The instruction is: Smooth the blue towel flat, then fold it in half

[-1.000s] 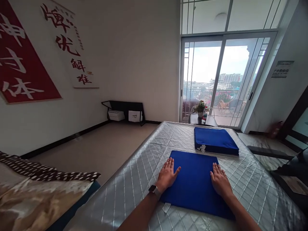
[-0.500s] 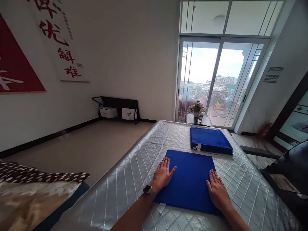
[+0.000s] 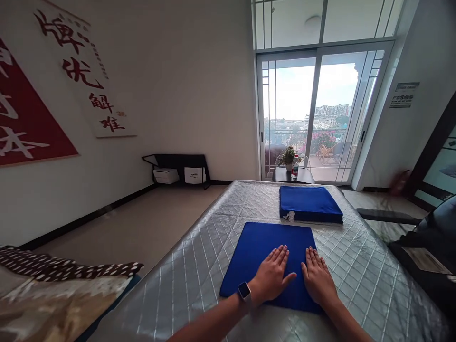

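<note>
A flat blue square of cloth point(image 3: 254, 247), looking like a folded cover, lies on the silver quilted sheet point(image 3: 199, 280). My left hand point(image 3: 272, 278), with a watch on its wrist, rests palm down across the middle of the cloth, its fingers stretched out and the thumb apart. On the cloth's right edge my right hand point(image 3: 318, 280) lies flat, fingers straight. Neither hand grips anything. Beyond them sits a stack of blue folded cloths point(image 3: 309, 202), with white tags at its near left corner.
A brown patterned blanket point(image 3: 64, 289) lies at the lower left. Past the table's far end stands a small table point(image 3: 301, 175) with a potted plant point(image 3: 288, 156) and a bottle point(image 3: 295, 167). A black object point(image 3: 423, 251) is at the right. A black shelf point(image 3: 178, 164) stands against the wall.
My left hand has slid from the cloth's left edge rightward to its middle. The right hand stays at the right edge. The camera view has shifted slightly.
</note>
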`<state>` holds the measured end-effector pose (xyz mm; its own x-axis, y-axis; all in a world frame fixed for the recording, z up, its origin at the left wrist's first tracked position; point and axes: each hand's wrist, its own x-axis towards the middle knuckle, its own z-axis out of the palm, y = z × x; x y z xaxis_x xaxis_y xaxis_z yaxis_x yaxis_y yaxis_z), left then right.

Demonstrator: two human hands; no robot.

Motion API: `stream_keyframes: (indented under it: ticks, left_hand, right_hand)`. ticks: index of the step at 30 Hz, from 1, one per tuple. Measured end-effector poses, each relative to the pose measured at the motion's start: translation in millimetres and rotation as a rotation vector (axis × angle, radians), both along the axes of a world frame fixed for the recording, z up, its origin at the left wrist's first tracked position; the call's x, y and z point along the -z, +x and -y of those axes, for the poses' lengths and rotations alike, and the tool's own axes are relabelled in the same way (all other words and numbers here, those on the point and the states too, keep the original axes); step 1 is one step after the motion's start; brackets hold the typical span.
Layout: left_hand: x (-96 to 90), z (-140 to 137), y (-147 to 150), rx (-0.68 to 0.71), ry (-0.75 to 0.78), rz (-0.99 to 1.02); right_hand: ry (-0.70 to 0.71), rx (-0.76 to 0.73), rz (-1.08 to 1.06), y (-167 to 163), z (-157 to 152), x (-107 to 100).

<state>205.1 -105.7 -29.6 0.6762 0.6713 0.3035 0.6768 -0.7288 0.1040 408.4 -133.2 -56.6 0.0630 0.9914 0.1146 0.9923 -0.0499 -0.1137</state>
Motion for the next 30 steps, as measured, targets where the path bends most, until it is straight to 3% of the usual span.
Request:
stream_keyframes:
  ticks: [2, 4, 7, 13, 20, 23, 30]
  left_hand:
    - [-1.4, 10.3, 29.6, 0.07, -0.05, 0.01]
    - [-0.9, 13.1, 47.3, 0.054, -0.091, 0.026]
    - [1.4, 9.7, 47.1, -0.014, -0.132, 0.029]
    - [7.0, 3.8, -19.6, -0.162, -0.159, -0.031]
    - [33.8, 4.0, -108.2, -0.447, -0.067, -0.022]
    - [36.8, 7.5, -119.3, -0.452, -0.07, -0.031]
    - [23.5, 14.4, -119.4, -0.415, -0.105, 0.007]
  right_hand:
    - [-0.009, -0.04, 0.02, 1.4, 1.4, -0.5]
    - [-0.011, -0.071, 0.039, 2.5, 2.5, -1.0]
    - [0.004, -0.049, 0.051, 2.3, 2.6, -0.6]
    - [0.036, 0.01, 0.035, -0.1, -2.0, 5.7]
    - [0.034, 0.009, 0.037, 1.4, -4.8, 10.6]
    - [0.033, 0.011, 0.04, 1.0, -4.0, 7.0]
    - [0.036, -0.02, 0.049, -2.2, 11.8, -2.6]
